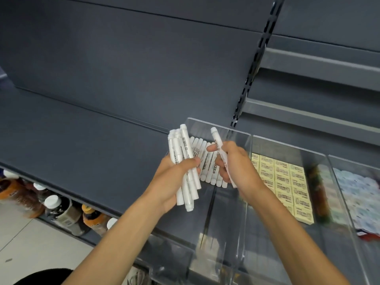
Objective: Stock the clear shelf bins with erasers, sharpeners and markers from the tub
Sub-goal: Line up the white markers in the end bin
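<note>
Two hands over a clear bin [236,194] — the left hand [174,182] clutching a bundle of markers [183,161], the right hand [236,163] pinching one marker [219,145] mid-barrel. Beyond, a row of markers [205,161] lies inside — light, stiff, probably slippery.

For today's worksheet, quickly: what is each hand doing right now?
Left hand: closed on a bundle of markers.
Right hand: closed on one marker.

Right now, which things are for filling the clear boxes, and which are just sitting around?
For the job: marker bundle in left hand; single marker in right hand; marker row; clear bin; yellow erasers.
Just around: drink bottles; dark shelf.
</note>
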Demonstrator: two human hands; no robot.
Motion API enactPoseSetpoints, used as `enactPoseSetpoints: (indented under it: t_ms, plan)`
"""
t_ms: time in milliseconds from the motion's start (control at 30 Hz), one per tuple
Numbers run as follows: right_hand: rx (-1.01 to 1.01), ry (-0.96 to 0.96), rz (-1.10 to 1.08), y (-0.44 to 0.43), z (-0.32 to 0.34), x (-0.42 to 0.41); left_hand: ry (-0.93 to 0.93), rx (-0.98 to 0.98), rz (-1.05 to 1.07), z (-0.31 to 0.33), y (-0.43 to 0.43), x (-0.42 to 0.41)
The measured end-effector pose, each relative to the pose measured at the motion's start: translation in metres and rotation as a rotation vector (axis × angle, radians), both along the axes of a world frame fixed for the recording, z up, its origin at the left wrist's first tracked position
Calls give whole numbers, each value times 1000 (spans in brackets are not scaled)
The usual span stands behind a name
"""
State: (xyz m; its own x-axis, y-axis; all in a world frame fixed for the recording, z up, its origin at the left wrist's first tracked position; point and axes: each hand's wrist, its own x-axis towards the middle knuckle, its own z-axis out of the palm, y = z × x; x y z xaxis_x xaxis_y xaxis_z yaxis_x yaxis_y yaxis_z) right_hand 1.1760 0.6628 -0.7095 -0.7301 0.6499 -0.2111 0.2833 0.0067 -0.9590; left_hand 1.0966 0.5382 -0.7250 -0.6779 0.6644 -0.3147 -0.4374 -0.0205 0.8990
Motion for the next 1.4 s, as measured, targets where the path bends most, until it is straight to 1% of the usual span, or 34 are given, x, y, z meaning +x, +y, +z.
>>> enactPoseSetpoints:
  t_ms: [67,200,300,400,500,567,700,800,867,933,1000,1067,1167,1233,1333,1400]
  plan:
    - [-11,18,21,0,-3,-1,-54,31,11,-3,0,-1]
    - [-56,79,124,-2,-3,-7,-47,86,-47,3,0,-5]
    - [-51,105,100,-3,-3,-15,-54,108,-54,6,1,-10]
    - [2,39,69,-3,-7,-23,-44,99,-44,7,1,-20]
    - [49,-124,57,0,-14,-36,-36,85,-19,6,0,-29]
    - [36,-224,50,0,-16,-45,-39,82,-20,6,-1,-33]
    - [24,-232,25,-2,-16,-59,-42,92,-20,4,-3,-39]
    - [11,-224,69,-3,-18,-63,-48,96,-18,3,-6,-44]
    - [72,-218,86,-2,-22,-64,-59,97,-21,3,-6,-48]
    - [234,-223,90,3,-26,-62,-65,91,-35,2,-6,-50]
    - [353,-188,64,8,-30,-57,-66,85,-48,2,-5,-51]
    - [377,-97,45,10,-33,-53,-62,80,-47,2,-3,-51]
    - [296,53,-17,9,-31,-50,-62,80,-40,5,-2,-50]
    - [215,112,-36,8,-26,-48,-64,87,-35,6,-4,-48]
    - [167,112,44,5,-22,-44,-50,93,-31,7,-6,-43]
    - [201,104,69,4,-24,-43,-34,86,-29,7,-7,-40]
